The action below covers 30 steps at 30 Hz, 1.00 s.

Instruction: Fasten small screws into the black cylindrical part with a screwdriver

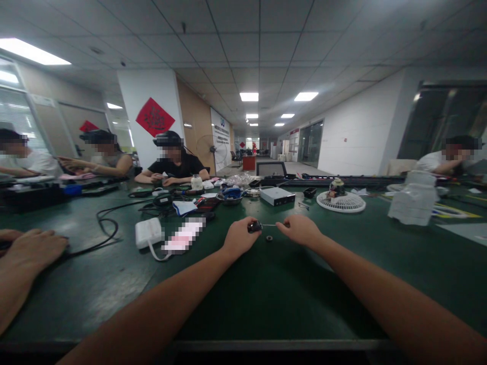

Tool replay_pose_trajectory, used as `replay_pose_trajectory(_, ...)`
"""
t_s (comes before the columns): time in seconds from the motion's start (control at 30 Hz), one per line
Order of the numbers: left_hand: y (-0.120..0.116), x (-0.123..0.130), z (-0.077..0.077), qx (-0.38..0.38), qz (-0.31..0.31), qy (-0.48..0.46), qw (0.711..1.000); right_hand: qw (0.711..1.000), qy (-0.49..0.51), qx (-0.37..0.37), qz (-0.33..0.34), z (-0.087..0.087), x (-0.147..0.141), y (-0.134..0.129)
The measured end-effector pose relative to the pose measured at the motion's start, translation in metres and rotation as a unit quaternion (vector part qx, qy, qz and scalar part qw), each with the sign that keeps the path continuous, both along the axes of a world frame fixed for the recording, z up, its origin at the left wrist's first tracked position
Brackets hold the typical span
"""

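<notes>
My left hand grips a small black part between its fingers, above the green work mat. A thin metal shaft runs from that part to the right. My right hand pinches the shaft's far end, so the shaft spans the gap between my hands. Just below the shaft, a small black ring lies on the mat. The black part's detail is too small to make out.
A co-worker's hand rests at the near left. A white power adapter and black cables lie left of my hands. Beyond stand a silver box, a white round fan guard and a bagged white container.
</notes>
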<state>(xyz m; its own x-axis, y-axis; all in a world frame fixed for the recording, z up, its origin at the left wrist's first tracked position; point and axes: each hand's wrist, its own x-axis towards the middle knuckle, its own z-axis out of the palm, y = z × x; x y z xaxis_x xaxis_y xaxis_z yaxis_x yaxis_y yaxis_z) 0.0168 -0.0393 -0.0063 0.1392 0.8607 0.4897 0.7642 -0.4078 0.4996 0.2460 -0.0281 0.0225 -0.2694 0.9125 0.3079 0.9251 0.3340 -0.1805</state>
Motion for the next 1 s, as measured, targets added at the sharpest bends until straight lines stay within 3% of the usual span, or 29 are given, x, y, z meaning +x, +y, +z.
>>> replay_pose_trajectory(0.1, 0.003, -0.001, 0.0, -0.007, 0.029, 0.0, 1.0, 0.998, 0.058, 0.001, -0.001, -0.003, 0.0, 0.001)
replay_pose_trajectory(0.23, 0.004, -0.003, -0.002, -0.019, 0.038, 0.015, 0.999, 0.973, 0.191, -0.048, 0.118, -0.017, -0.005, 0.005)
replay_pose_trajectory(0.33, 0.003, -0.002, -0.004, -0.02, 0.013, 0.035, 0.999, 0.962, 0.191, -0.082, 0.174, -0.027, -0.013, 0.006)
replay_pose_trajectory(0.5, 0.001, 0.0, -0.006, 0.008, -0.043, 0.046, 0.998, 0.98, 0.131, 0.002, 0.148, -0.025, -0.02, 0.001)
replay_pose_trajectory(0.73, -0.006, 0.003, 0.0, 0.016, -0.085, 0.068, 0.994, 0.973, 0.177, 0.101, 0.112, -0.018, -0.015, 0.001)
replay_pose_trajectory(1.0, -0.01, 0.006, 0.004, 0.035, -0.087, 0.103, 0.99, 0.955, 0.252, 0.036, 0.153, -0.025, -0.018, 0.009)
